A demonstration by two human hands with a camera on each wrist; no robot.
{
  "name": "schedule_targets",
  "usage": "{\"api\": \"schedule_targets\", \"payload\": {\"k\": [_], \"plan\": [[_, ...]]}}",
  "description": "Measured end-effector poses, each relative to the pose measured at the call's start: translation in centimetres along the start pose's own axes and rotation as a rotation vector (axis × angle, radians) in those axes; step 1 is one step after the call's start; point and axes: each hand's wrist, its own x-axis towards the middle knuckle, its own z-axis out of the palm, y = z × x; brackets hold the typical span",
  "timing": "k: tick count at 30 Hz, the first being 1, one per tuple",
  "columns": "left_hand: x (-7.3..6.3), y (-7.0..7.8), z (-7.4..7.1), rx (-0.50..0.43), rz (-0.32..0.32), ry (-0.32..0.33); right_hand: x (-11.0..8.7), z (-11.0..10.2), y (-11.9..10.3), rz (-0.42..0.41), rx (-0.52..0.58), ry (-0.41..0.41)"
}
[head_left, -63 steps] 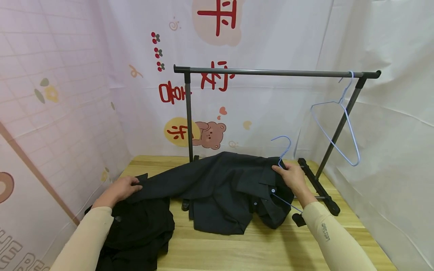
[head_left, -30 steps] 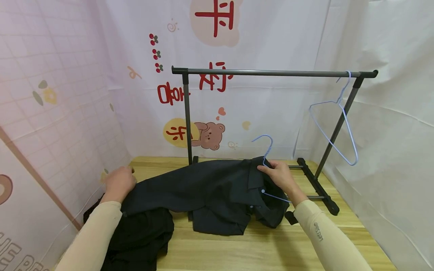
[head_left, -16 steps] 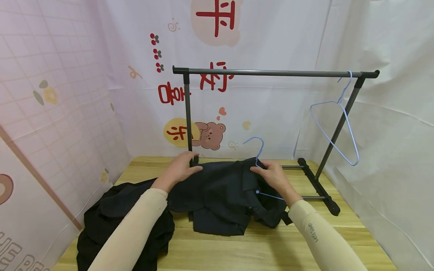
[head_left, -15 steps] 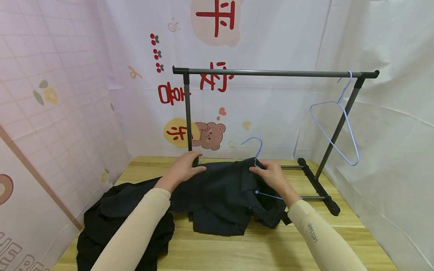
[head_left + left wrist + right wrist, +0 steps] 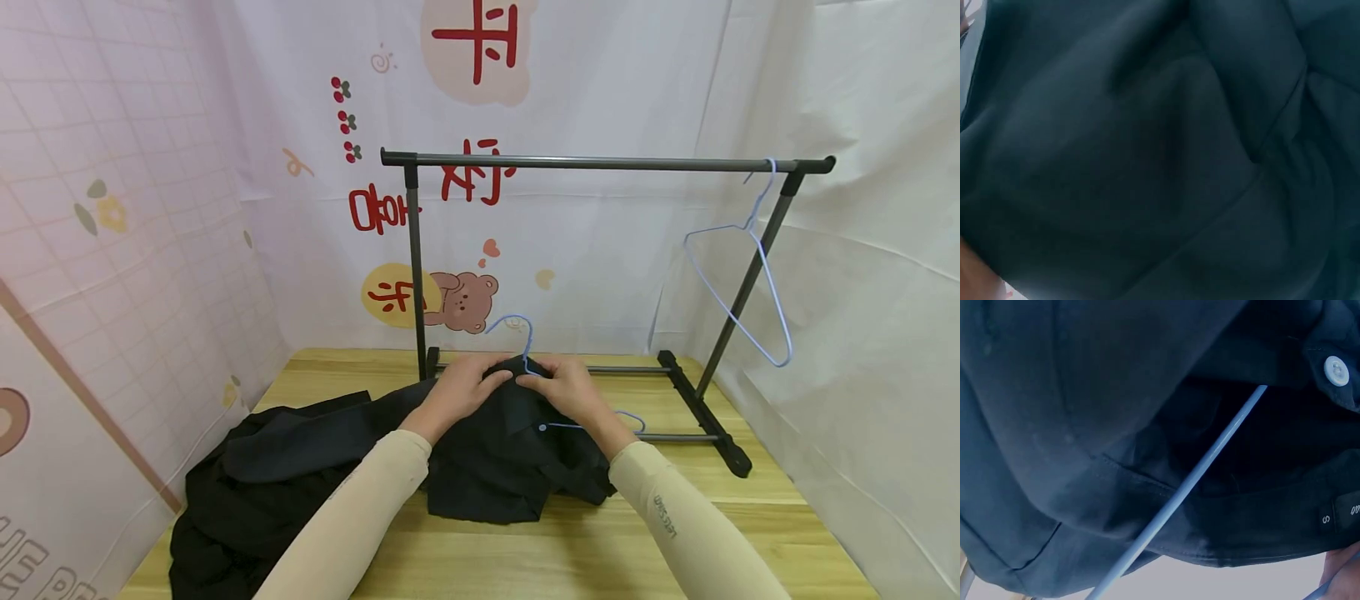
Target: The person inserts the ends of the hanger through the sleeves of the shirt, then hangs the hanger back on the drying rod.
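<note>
A dark button-up shirt (image 5: 480,467) lies gathered on the wooden table, with one sleeve stretched to the left. A blue wire clothes hanger (image 5: 528,333) is partly inside it, its hook rising above the collar. My right hand (image 5: 573,392) grips the hanger's neck together with the collar, thumb in front. Beside it my left hand (image 5: 461,392) pinches the shirt at the shoulder, just left of the hook. In the right wrist view the hanger's bar (image 5: 1191,481) passes into the neck opening, near a pale button (image 5: 1336,370). Cloth fills the left wrist view.
A black garment (image 5: 247,517) lies heaped on the table's left side, under the shirt's sleeve. Behind stands a metal clothes rack (image 5: 600,162), with another blue hanger (image 5: 738,275) on its bar's right end. White printed sheets surround the table (image 5: 720,542).
My left hand let go of the sleeve's far end and moved right along it to the collar. My right hand has shifted left with the hanger and collar; the sleeve now lies slack.
</note>
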Motion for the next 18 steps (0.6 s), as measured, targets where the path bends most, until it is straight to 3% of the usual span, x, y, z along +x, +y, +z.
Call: {"api": "schedule_targets", "payload": {"k": [7, 11, 18], "plan": [[-0.5, -1.1, 0.3, 0.038, 0.003, 0.004, 0.1, 0.4, 0.4, -0.015, -0.136, 0.017], [-0.8, -1.8, 0.0, 0.010, -0.034, 0.014, -0.1, 0.2, 1.2, -0.027, -0.185, 0.035], [-1.3, -3.0, -1.1, 0.000, -0.105, 0.087, -0.6, -0.1, 2.5, -0.014, -0.275, 0.049]]}}
